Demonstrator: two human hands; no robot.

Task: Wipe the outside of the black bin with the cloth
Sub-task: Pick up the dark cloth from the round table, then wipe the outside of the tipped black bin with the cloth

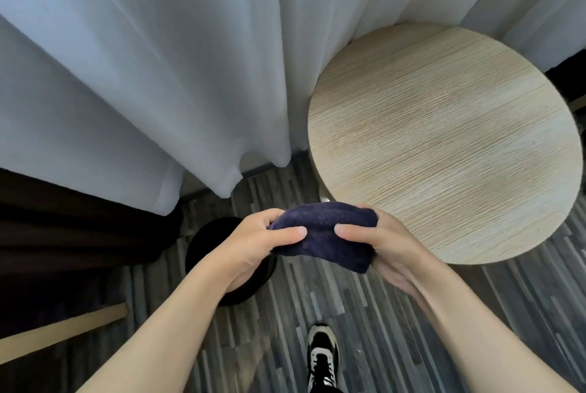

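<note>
Sneaker (322, 357) on striped floor (396, 313) nearest, above it left hand (253, 242) and right hand (385, 243) both pinching the folded dark cloth (329, 235) in mid-air, black bin (206, 243) on floor under left hand, round wooden table (444, 139) and white curtain (142, 59) beyond.

head view | looks steeply down | close over hands (317, 243)
</note>
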